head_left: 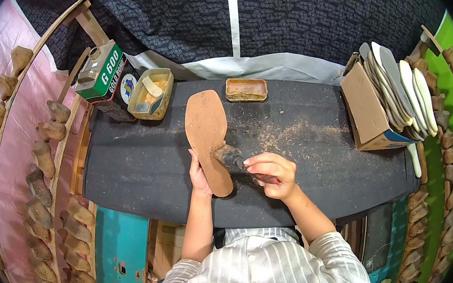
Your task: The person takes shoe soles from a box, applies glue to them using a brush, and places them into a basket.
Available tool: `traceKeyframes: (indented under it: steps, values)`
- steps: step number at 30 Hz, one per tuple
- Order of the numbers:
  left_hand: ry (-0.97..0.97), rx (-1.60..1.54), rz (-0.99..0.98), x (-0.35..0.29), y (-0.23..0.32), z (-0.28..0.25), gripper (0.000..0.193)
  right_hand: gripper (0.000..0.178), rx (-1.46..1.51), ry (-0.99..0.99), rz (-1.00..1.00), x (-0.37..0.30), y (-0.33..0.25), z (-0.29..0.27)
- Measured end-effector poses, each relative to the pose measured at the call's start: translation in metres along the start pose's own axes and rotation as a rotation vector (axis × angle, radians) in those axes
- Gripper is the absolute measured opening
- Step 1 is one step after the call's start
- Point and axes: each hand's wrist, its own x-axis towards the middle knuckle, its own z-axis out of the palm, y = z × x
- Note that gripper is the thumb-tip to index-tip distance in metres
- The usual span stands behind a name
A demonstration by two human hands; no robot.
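My left hand (199, 176) grips a brown shoe sole (205, 120) by its narrow heel half, with the thumb along its left edge. The sole is held above the dark table, its wide toe end pointing away from me. In my right hand (279, 173), fingers closed, is a dark brush (230, 156) with a reddish handle. Its bristle end meets the sole's right edge near the waist. Whether the bristles press on the face or only the edge, I cannot tell.
Brown crumbs lie scattered on the dark tabletop (312, 167). Along the back stand a green and black can (103, 76), a yellowish tub (158, 109) and a shallow amber tray (246, 91). A cardboard box (365, 106) of soles stands right. Racks of shoe lasts (42, 158) flank both sides.
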Motion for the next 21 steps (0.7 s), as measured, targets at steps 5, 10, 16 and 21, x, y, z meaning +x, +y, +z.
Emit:
traceKeyframes:
  steps: [5, 10, 16, 21]
  values:
    - [-0.252, -0.162, -0.066, 0.004, -0.001, -0.016, 0.062, 0.039, -0.119, 0.055, 0.010, 0.009, 0.005, -0.001]
    - [-0.266, -0.121, -0.047, 0.004, -0.002, -0.017, 0.064, 0.038, 0.021, -0.171, -0.058, 0.002, 0.006, 0.001]
    - [-0.250, -0.155, -0.045, 0.006, -0.004, -0.015, 0.063, 0.040, -0.065, 0.050, -0.165, 0.018, 0.005, 0.003]
    - [-0.478, -0.163, -0.086, 0.006, -0.007, -0.024, 0.056, 0.036, -0.126, -0.011, -0.180, 0.037, 0.010, 0.009]
